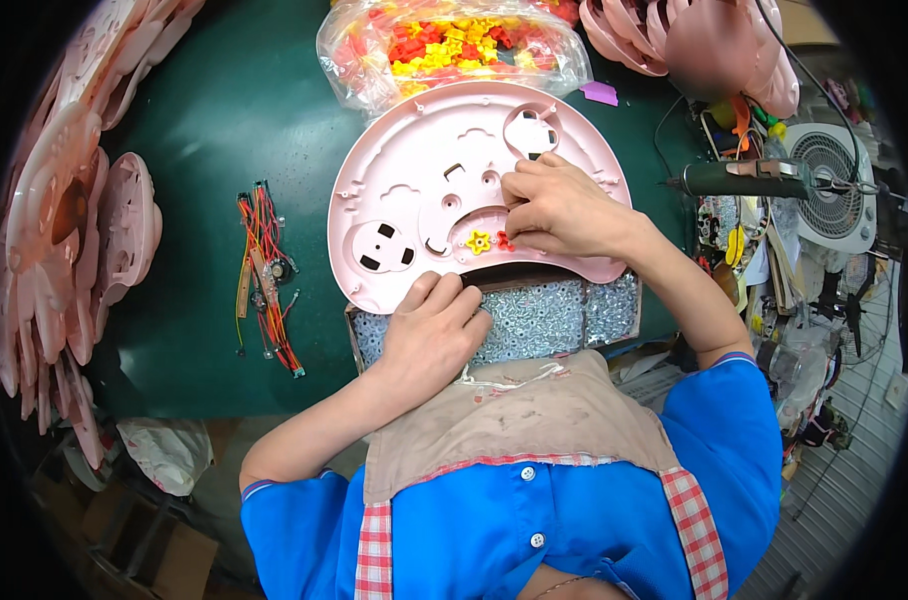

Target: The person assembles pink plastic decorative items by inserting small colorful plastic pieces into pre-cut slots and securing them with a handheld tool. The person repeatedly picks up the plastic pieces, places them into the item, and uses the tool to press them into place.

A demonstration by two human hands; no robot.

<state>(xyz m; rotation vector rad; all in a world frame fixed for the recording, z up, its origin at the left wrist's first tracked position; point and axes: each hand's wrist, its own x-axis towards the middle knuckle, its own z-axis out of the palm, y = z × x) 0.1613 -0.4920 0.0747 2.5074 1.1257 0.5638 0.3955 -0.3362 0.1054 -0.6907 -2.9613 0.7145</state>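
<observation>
A pink, rounded plastic shell [399, 195] lies with its ribbed inside up in front of me. My left hand [434, 328] is closed with bent fingers at its near edge, the thumb partly hidden. Over the right part of the shell is my right hand [562, 205], its fingers curled and pinched together. Whatever is between those fingers is hidden. Just beside them a red star-shaped piece [505, 240] sits in the shell, partly covered. A yellow star-shaped piece [478, 241] lies left of it in the same curved recess.
A tray of small metal screws [524, 322] sits under the shell's near edge. Bundled wires [264, 280] lie left on the green table [199, 350]. A bag of red and yellow pieces [454, 50] is behind. Pink shells [64, 220] stack left; a power screwdriver [744, 179] hangs right, near a fan [829, 185].
</observation>
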